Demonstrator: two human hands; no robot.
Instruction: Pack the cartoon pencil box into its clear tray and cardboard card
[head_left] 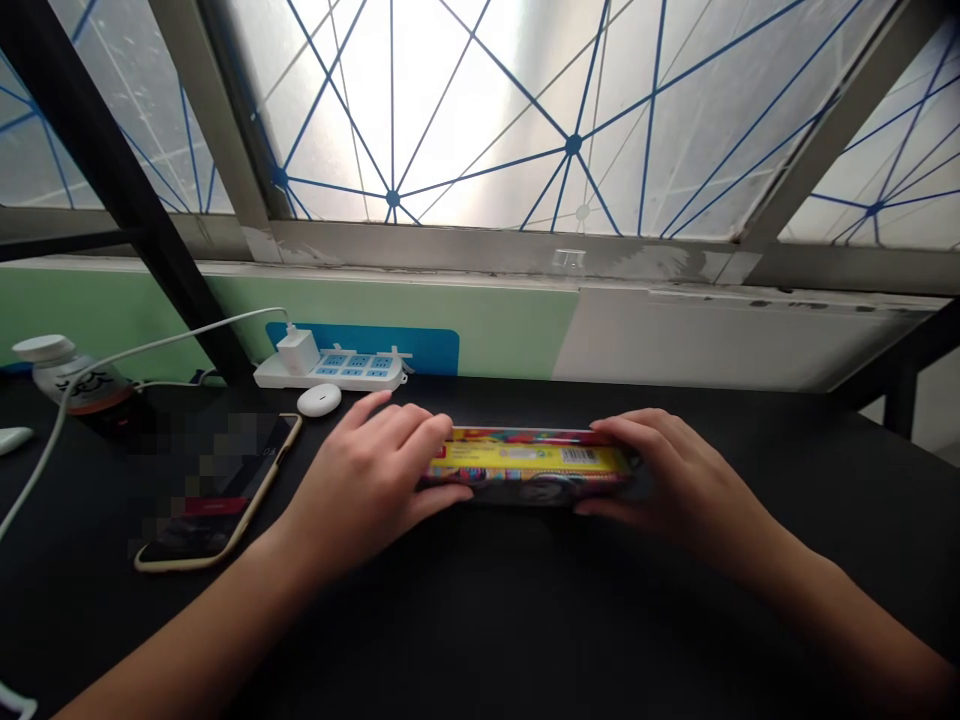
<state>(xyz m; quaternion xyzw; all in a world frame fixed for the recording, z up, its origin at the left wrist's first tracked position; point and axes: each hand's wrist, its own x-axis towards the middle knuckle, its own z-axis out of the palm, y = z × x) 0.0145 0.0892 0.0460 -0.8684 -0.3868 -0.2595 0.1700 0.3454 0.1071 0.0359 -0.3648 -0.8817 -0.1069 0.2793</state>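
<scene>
A long, flat box (517, 456) with a yellow side, a barcode and colourful printing lies crosswise in front of me, over the black table. My left hand (382, 455) grips its left end, thumb at the near lower edge and fingers over the top. At the right end, my right hand (656, 465) holds it the same way, with fingers on top and thumb below. What the box contains cannot be seen.
Left of my left hand lies a phone (225, 500) in a pale case. Behind it are a round white case (319, 400) and a white power strip (330, 370) with a charger and cable. A white-capped bottle (75, 380) stands far left. The window wall (450, 250) bounds the black table (525, 620).
</scene>
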